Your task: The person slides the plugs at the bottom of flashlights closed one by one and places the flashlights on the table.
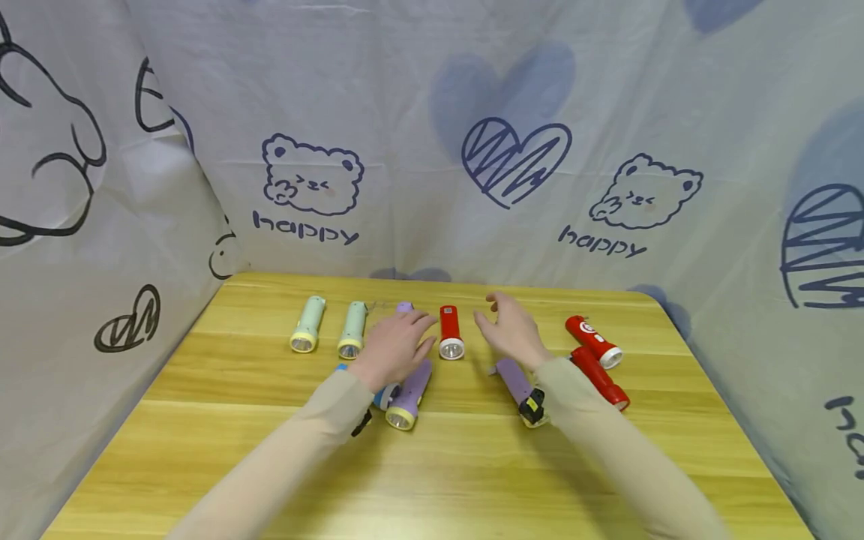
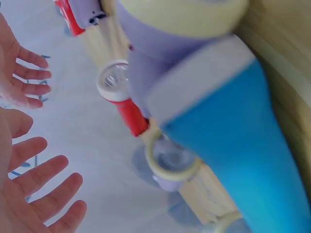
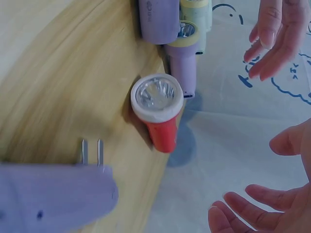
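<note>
My left hand (image 1: 397, 349) hovers above a purple flashlight (image 1: 417, 384) and a mostly hidden blue flashlight (image 2: 243, 141), fingers spread and holding nothing. Behind that hand another purple flashlight (image 1: 405, 307) peeks out. Across from it, my right hand (image 1: 514, 332) is raised with loosely bent fingers, nothing in its grasp. Between the two hands a red flashlight (image 1: 450, 324) with a white head lies on the table. Below the right hand lies a purple flashlight (image 1: 514, 379); two metal prongs (image 3: 92, 151) stick out of it in the right wrist view.
Two mint-green flashlights (image 1: 310, 315) with yellow heads lie on the left of the wooden table (image 1: 223, 375). At the right, a red flashlight (image 1: 589, 335) with a white head touches or nearly touches an all-red flashlight (image 1: 597, 377). A printed white cloth (image 1: 412, 180) hangs behind the table.
</note>
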Action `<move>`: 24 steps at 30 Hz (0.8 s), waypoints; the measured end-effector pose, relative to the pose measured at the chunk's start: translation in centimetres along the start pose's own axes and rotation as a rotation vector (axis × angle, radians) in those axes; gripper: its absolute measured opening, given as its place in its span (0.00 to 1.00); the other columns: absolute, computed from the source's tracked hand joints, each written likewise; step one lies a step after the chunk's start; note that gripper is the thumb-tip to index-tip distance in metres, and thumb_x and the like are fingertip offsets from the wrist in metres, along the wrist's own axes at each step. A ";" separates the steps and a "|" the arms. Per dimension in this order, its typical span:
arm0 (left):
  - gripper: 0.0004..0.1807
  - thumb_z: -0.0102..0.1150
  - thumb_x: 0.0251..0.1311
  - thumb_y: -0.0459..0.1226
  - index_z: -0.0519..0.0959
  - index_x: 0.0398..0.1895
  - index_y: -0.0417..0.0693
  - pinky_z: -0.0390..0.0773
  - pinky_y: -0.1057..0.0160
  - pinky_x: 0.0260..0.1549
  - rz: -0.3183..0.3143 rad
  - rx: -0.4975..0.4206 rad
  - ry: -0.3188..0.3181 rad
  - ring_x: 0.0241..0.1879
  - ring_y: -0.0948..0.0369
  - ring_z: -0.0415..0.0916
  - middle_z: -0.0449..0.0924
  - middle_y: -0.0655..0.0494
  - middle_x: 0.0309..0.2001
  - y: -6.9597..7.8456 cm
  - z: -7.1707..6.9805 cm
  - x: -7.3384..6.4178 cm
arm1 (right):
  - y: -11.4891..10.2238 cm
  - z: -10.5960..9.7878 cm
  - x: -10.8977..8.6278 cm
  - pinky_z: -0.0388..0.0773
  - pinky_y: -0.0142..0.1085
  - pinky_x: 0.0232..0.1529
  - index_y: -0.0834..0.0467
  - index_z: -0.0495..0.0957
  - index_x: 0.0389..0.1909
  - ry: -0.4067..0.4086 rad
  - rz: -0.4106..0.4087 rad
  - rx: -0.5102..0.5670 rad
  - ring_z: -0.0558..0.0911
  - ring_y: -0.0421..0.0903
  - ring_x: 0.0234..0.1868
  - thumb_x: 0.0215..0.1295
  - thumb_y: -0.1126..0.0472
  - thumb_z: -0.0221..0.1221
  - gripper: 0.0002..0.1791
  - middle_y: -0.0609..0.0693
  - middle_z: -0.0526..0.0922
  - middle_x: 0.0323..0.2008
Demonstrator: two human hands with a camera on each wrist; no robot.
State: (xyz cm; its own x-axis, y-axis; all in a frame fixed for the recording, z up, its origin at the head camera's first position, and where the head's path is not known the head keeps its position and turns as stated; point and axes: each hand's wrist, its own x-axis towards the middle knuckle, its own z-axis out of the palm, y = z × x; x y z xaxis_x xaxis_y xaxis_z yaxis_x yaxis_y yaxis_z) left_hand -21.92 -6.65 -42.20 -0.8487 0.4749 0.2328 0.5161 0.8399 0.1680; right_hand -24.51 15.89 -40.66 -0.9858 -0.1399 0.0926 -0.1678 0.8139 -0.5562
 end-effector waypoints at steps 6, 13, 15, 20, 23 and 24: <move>0.22 0.52 0.75 0.46 0.76 0.65 0.48 0.77 0.49 0.65 0.092 0.040 0.045 0.63 0.50 0.77 0.79 0.49 0.64 1.7 0.1 0.3 | 1.0 -0.8 -1.6 0.79 0.55 0.57 0.64 0.69 0.67 0.032 -0.048 -0.078 0.79 0.60 0.58 0.73 0.47 0.54 0.30 0.64 0.78 0.60; 0.20 0.51 0.75 0.44 0.77 0.64 0.47 0.76 0.51 0.65 0.188 0.016 0.053 0.61 0.50 0.78 0.80 0.50 0.61 3.5 0.7 0.7 | 2.2 -1.2 -3.5 0.81 0.55 0.55 0.66 0.71 0.65 0.052 -0.079 -0.168 0.80 0.60 0.58 0.72 0.48 0.56 0.30 0.64 0.79 0.59; 0.19 0.50 0.76 0.43 0.76 0.64 0.48 0.76 0.52 0.64 0.207 0.017 0.033 0.60 0.51 0.78 0.80 0.49 0.61 3.9 1.0 0.8 | 2.5 -1.3 -3.9 0.81 0.55 0.54 0.66 0.71 0.64 0.051 -0.078 -0.193 0.80 0.60 0.57 0.71 0.49 0.57 0.30 0.64 0.79 0.59; 0.20 0.52 0.75 0.43 0.75 0.65 0.49 0.77 0.54 0.64 0.231 0.012 -0.047 0.61 0.52 0.78 0.79 0.50 0.63 4.8 1.4 0.8 | 3.7 -1.4 -5.0 0.81 0.58 0.56 0.68 0.71 0.65 0.023 -0.065 -0.241 0.80 0.63 0.58 0.70 0.49 0.58 0.31 0.66 0.78 0.60; 0.19 0.52 0.75 0.43 0.76 0.65 0.50 0.78 0.55 0.63 0.270 0.024 -0.071 0.61 0.53 0.78 0.80 0.51 0.62 5.2 1.7 0.6 | 4.4 -1.1 -5.6 0.80 0.59 0.57 0.69 0.71 0.65 0.005 -0.061 -0.258 0.80 0.64 0.58 0.70 0.49 0.58 0.32 0.67 0.78 0.61; 0.19 0.52 0.75 0.43 0.76 0.64 0.50 0.78 0.55 0.63 0.284 0.029 -0.073 0.60 0.53 0.78 0.80 0.52 0.62 5.4 1.8 0.5 | 4.6 -1.0 -5.8 0.80 0.60 0.56 0.70 0.71 0.65 -0.001 -0.062 -0.258 0.80 0.65 0.58 0.70 0.49 0.58 0.33 0.68 0.78 0.60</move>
State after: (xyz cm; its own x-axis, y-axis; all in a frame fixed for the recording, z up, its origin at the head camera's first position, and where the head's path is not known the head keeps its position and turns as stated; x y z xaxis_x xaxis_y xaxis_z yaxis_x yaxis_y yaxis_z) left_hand -19.83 -1.41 -42.91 -0.6772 0.7090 0.1967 0.7317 0.6771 0.0786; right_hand -19.54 21.01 -42.94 -0.9736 -0.1949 0.1190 -0.2234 0.9205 -0.3206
